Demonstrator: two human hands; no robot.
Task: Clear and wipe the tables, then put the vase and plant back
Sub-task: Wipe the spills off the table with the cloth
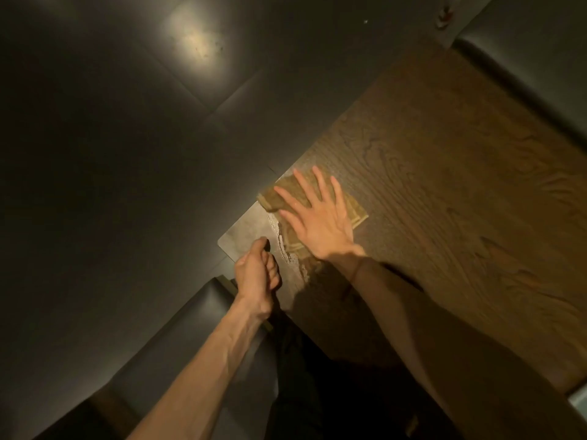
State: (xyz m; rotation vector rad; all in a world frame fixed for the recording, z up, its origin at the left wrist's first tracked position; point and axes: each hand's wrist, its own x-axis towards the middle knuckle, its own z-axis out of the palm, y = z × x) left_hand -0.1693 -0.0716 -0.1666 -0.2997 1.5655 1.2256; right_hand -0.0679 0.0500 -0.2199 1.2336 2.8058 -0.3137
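Your right hand (317, 217) lies flat on the folded cloth (355, 211), fingers spread wide, pressing it on the wooden table (444, 173) near the table's corner. A wet streak (286, 249) shines on the wood just beside the cloth. Your left hand (255, 281) is curled into a loose fist at the table edge; I cannot tell if it holds something. A dark seat (197, 338) is under your left arm

Wooden table (460, 160), dark grain, corner toward dark tiled floor (111, 138). Folded tan cloth (357, 211) lies flat on it near the corner edge. Wet streaky sheen on the corner patch (251, 230) just beside the cloth.
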